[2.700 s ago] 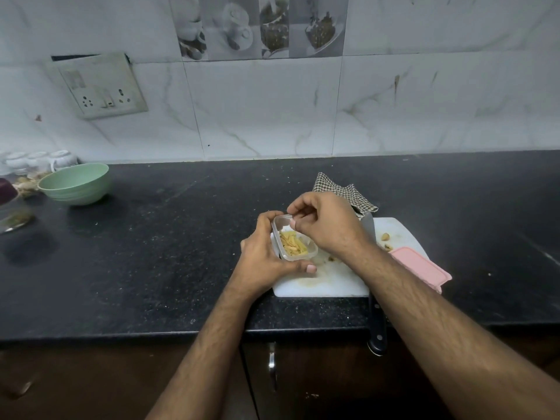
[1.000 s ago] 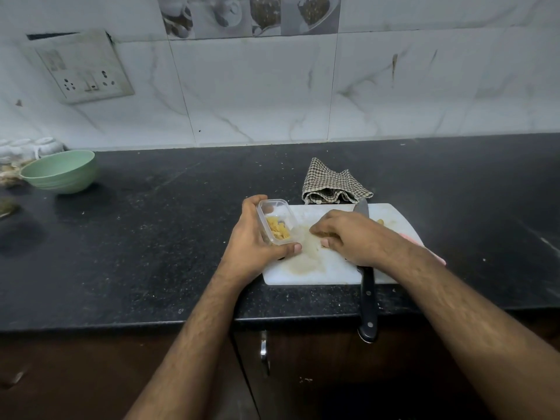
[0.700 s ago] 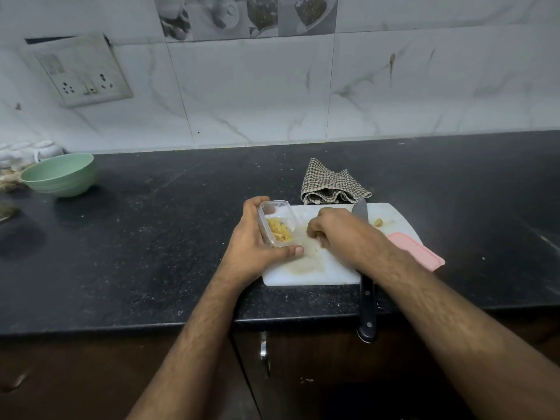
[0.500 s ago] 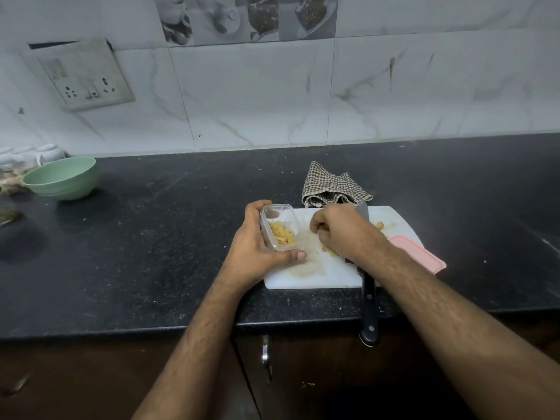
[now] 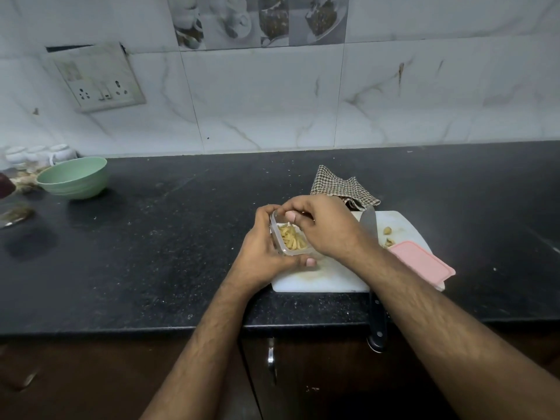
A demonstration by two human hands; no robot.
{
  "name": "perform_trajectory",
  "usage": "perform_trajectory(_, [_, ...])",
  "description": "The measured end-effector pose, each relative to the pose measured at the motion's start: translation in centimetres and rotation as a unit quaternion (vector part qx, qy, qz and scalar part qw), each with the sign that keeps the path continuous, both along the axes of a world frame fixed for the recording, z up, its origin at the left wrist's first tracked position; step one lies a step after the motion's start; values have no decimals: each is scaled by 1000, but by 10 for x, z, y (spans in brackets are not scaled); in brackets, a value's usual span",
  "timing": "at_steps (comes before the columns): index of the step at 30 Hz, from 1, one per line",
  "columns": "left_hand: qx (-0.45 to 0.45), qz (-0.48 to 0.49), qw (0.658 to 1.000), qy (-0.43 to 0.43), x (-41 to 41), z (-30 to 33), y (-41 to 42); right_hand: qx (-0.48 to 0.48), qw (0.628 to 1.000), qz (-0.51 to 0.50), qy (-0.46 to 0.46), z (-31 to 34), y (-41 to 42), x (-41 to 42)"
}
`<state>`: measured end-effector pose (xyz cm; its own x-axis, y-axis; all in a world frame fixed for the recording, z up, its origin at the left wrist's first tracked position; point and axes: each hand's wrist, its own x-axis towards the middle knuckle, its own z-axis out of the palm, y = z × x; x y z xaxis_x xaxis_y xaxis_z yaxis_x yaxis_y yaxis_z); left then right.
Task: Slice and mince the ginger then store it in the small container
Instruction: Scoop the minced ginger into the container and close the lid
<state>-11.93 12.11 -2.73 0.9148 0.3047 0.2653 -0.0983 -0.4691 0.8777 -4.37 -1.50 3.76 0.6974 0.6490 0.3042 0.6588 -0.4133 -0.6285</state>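
Knife (image 5: 368, 226) half hidden under right hand (image 5: 325, 228), fingertips unclear.

A clear plastic container (image 5: 289, 241), matt white cutting board (image 5: 327, 277), checked cloth (image 5: 339, 187), and speckled black stone counter (image 5: 151, 237).

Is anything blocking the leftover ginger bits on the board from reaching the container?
The knife lies across the cutting board between the ginger bits and the container, which the left hand holds. The right hand hovers over its open top.
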Motion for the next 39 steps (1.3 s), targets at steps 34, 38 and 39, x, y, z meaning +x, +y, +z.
perform_trajectory(34, [20, 9, 1000, 16, 4, -4, 3, -247, 967, -49, -48, -27, -53, 26])
perform_trajectory(38, [11, 11, 1000, 14, 4, -6, 4, -191, 978, -33, -73, -26, -46, 34])
perform_trajectory(39, [11, 10, 1000, 14, 4, -6, 4, -174, 981, -45, -77, -27, -46, 37])
